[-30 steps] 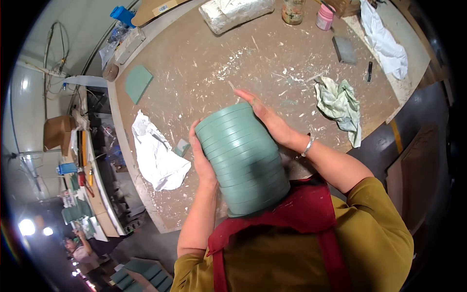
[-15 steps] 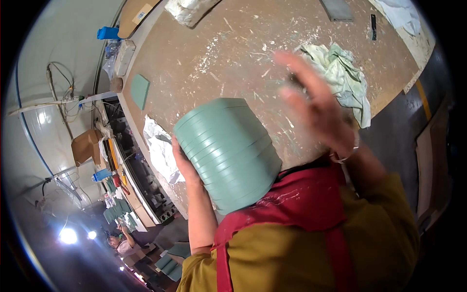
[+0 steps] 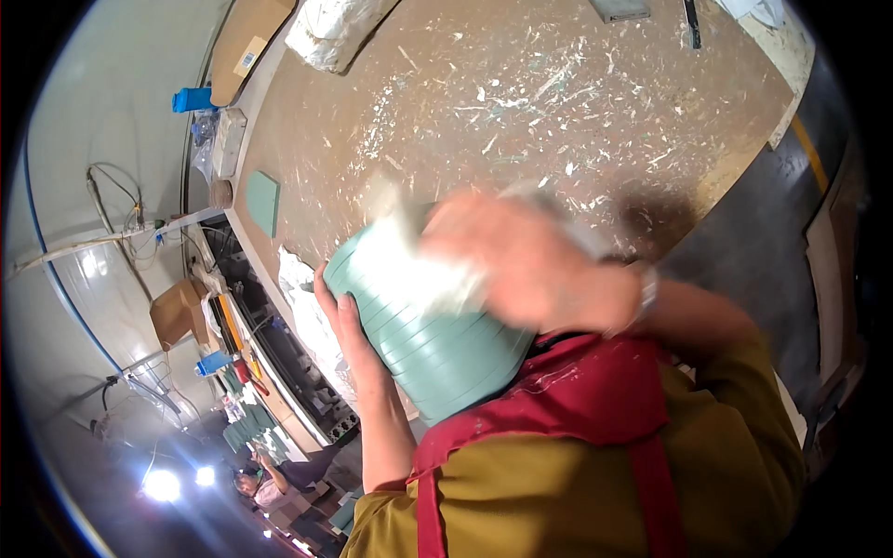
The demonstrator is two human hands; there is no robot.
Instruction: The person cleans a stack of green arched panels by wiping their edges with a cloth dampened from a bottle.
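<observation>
A thick stack of glossy green, curved-edged slabs [image 3: 437,363] stands on the table against my red apron, its layers marked by thin parallel lines. At its left side my left hand [image 3: 349,325] grips the edge, thumb toward me. Over the top right of the stack my right hand [image 3: 521,256] is smeared by motion. It holds a pale crumpled cloth [image 3: 419,265] against the green surface, and the cloth hides part of the upper layers. A white cloth or bag [image 3: 299,288] lies just beyond my left hand.
The brown table [image 3: 521,112] is strewn with pale flecks. A green flat piece [image 3: 262,203] lies at its left edge. At the far side sit a white wrapped block [image 3: 330,33], a grey block [image 3: 620,9] and a black strip [image 3: 692,23]. Another person [image 3: 270,488] is at lower left.
My right hand has swung left from the table's right side onto the stack, bringing the pale cloth that lay there. My left hand stays on the stack's left side.
</observation>
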